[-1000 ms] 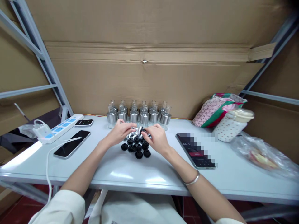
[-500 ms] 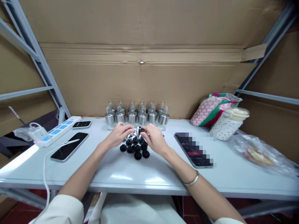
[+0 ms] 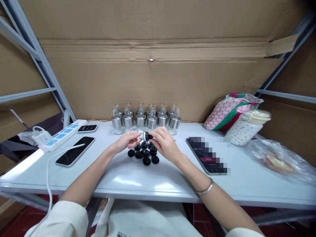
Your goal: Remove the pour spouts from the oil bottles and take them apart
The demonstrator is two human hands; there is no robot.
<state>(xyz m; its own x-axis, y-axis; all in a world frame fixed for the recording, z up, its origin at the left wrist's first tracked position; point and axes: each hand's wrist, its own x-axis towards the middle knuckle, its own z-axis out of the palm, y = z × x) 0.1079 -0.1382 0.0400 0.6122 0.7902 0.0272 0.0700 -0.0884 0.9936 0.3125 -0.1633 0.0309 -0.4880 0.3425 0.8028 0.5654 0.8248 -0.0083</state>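
Note:
My left hand [image 3: 127, 141] is closed around the silvery end of a small piece, a silver spout [image 3: 141, 135] as far as I can make out. Against its other end, the fingers of my right hand [image 3: 164, 141] pinch a black cap [image 3: 148, 136]; the two parts touch end to end. Just below my hands lies a cluster of loose black caps [image 3: 146, 161], some with a stepped top. Behind them stand two rows of glass bottles [image 3: 151, 122] with metal sleeves round their middles, all upright.
To the left are a phone [image 3: 76, 152], a small black device [image 3: 87, 128] and a power strip [image 3: 64, 134] with a white cable. On the right lie another phone [image 3: 206, 156], a dotted flask [image 3: 244, 131], a patterned bag [image 3: 222, 113] and a clear plastic bag [image 3: 281, 161].
My hands stay together at the cap and silver piece. More of the silvery part now shows between them, and my left fingers have curled in further. The whole view has shifted slightly.

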